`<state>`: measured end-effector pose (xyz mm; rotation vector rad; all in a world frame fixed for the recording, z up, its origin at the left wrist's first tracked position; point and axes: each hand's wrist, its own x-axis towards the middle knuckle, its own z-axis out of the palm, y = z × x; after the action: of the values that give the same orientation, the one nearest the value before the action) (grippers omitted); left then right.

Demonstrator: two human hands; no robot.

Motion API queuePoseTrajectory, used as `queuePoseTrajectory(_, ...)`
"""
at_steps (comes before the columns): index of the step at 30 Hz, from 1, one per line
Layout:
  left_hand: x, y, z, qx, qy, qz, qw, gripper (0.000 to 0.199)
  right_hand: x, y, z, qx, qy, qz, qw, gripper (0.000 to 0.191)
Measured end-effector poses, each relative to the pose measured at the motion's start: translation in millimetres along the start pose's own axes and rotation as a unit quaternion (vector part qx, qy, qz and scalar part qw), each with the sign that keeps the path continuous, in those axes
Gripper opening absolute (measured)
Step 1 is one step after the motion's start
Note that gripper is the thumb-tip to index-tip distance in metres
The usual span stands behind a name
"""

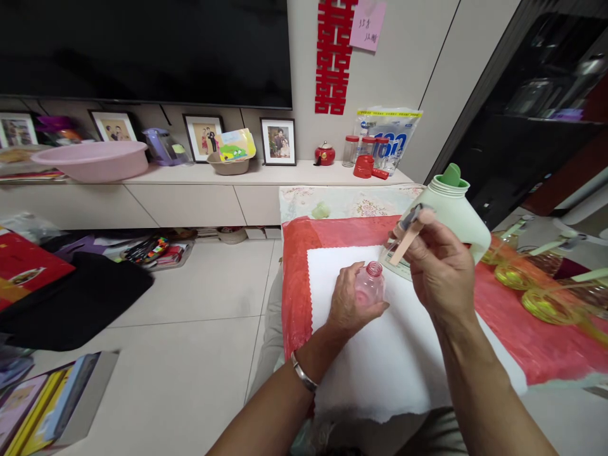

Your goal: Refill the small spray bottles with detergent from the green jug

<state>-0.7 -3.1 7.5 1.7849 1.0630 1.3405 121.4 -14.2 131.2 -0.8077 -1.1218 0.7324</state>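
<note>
Right hand (441,263) raised close by, its fingers pinching a beige piece (405,246) above the desk (342,232). Lower, over the white cloth (389,367), the fingers of the left hand (346,301) wrap a clear bottle (369,288), open neck up. A pale green jug (456,212) is just beyond the right hand.

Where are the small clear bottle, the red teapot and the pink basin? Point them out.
Small clear bottle (372,290), head view: its body.
Red teapot (325,156), head view: its belly.
Pink basin (97,166), head view: its outer wall.
</note>
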Motion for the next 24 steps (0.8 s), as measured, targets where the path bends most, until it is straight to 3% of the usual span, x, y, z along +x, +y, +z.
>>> queuePoseTrajectory(7,-1,3,-0.3,0.011,0.001,-0.005,1.000,0.089,33,-56,20,-0.002,0.023,-0.130,0.991,0.019)
queuePoseTrajectory(11,-2,3,0.3,0.013,0.000,-0.003,1.000,0.091,56,-53,14,-0.025,0.001,-0.186,0.982,0.027)
queuePoseTrajectory(13,-2,1,0.8,0.016,-0.004,0.010,1.000,0.093,65,-35,5,-0.064,-0.035,-0.138,0.988,0.036)
queuePoseTrajectory(16,-2,0,1.3,0.014,-0.022,0.039,0.999,0.096,71,5,-8,-0.157,-0.084,0.028,0.984,0.044)
queuePoseTrajectory(18,-2,-1,1.4,0.011,-0.036,0.051,0.998,0.097,70,33,-13,-0.213,-0.110,0.119,0.964,0.042)
queuePoseTrajectory(24,-4,-2,2.3,0.000,-0.043,0.030,0.999,0.097,67,94,-13,-0.282,-0.231,0.251,0.897,0.022)
